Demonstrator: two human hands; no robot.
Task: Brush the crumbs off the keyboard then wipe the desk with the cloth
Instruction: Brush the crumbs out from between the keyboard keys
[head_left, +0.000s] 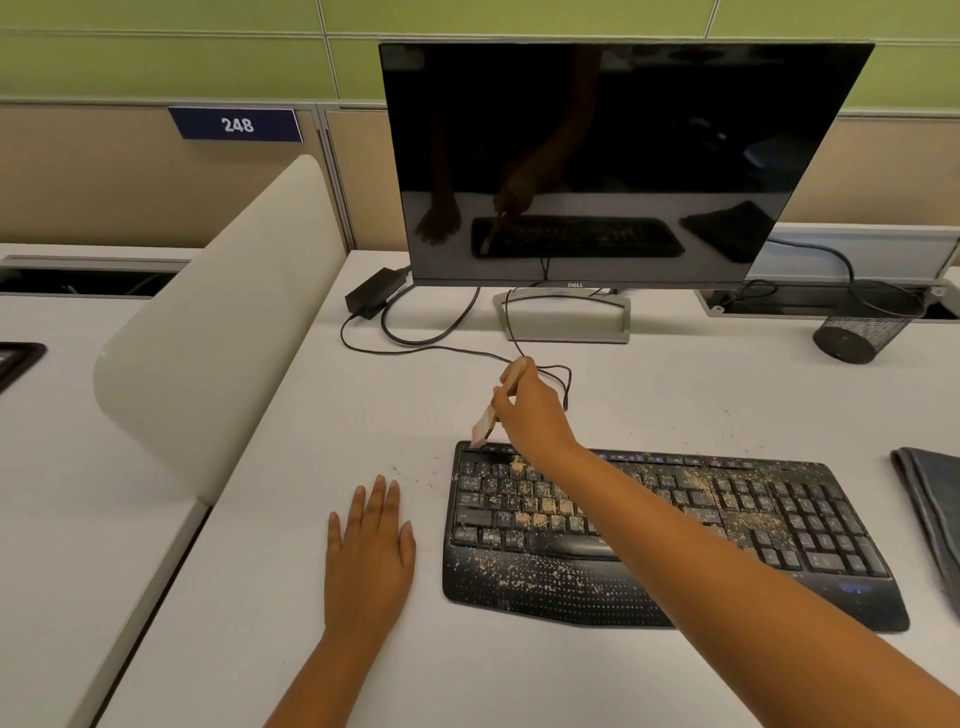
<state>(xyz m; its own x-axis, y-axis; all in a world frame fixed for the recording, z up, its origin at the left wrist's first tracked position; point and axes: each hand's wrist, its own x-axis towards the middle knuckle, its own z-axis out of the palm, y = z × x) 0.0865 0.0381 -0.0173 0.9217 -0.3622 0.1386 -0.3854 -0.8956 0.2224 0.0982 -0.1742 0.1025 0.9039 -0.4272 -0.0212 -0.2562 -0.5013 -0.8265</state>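
Currently a brush (484, 427) is gripped in the right hand (532, 410) at the far left corner of the crumb-covered keyboard (670, 540). Left of the keyboard, the left hand (370, 545) is laid flat, fingers straight. Right of the keyboard, a cloth (932, 512) is waiting. Crumbs could be pushed between keys by hard strokes.

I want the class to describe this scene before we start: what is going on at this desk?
A person is brushing crumbs off a black keyboard. The right hand holds a small brush with its bristles at the keyboard's far left corner. The left hand rests flat on the desk beside the keyboard. Crumbs cover most keys and the palm rest. A grey cloth lies untouched at the right edge.
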